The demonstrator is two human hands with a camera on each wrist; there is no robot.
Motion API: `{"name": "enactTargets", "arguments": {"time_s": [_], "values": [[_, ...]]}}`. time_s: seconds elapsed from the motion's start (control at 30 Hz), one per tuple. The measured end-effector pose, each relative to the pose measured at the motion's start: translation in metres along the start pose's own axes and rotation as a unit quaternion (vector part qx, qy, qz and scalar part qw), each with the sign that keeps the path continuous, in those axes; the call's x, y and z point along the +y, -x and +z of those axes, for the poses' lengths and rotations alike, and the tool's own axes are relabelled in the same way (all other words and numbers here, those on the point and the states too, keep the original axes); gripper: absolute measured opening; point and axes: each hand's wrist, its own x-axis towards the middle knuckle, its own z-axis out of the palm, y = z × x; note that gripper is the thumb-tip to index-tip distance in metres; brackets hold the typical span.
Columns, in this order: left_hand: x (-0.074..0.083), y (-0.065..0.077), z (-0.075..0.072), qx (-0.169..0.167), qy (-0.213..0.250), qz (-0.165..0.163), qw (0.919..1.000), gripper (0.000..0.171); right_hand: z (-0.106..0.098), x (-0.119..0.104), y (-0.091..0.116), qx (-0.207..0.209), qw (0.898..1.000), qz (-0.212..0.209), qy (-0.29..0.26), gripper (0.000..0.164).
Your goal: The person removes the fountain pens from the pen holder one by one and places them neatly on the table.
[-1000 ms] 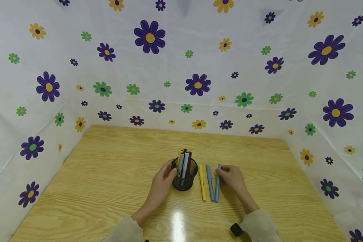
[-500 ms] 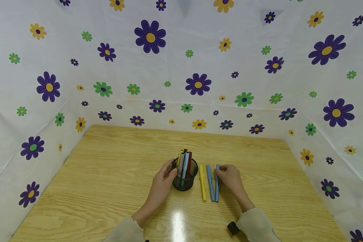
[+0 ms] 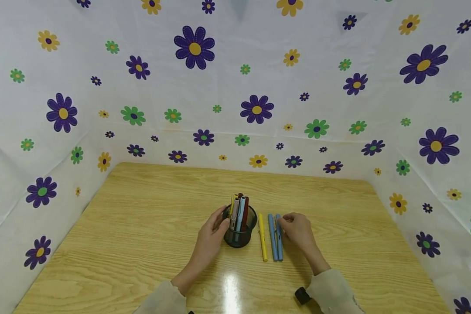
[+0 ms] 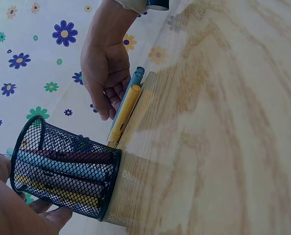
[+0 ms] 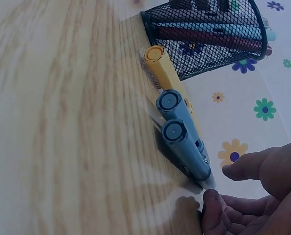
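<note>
My left hand grips the side of a black mesh pen holder, thumb at the front and fingers round the far side. Several pens stand in it, among them a light blue pen and a dark red pen. To its right a yellow pen and two blue pens, the left blue pen and the right blue pen, lie side by side on the table. At the far end of the right blue pen is my right hand, its thumb and fingers parted in the right wrist view.
The wooden table spreads round both hands. A white flower-printed cloth hangs behind it and along both sides. A black band sits by the right sleeve.
The right blue pen has moved left, up beside the other blue pen, and my right hand has shifted left with it. Its fingers have come off the pen's top. The left hand has stayed put.
</note>
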Motion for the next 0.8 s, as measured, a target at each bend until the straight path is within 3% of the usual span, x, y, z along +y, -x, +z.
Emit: {"name": "enactTargets", "arguments": {"time_s": [0.5,0.8], "values": [[0.001,0.000,-0.001,0.000,-0.005,-0.007,1.0000,0.051,-0.007,-0.011,0.000,0.000,0.994,-0.001,-0.110,0.033],[0.000,-0.001,0.000,-0.001,-0.002,-0.003,1.0000,0.051,-0.009,-0.029,-0.002,-0.027,0.986,-0.008,-0.163,0.038]]}}
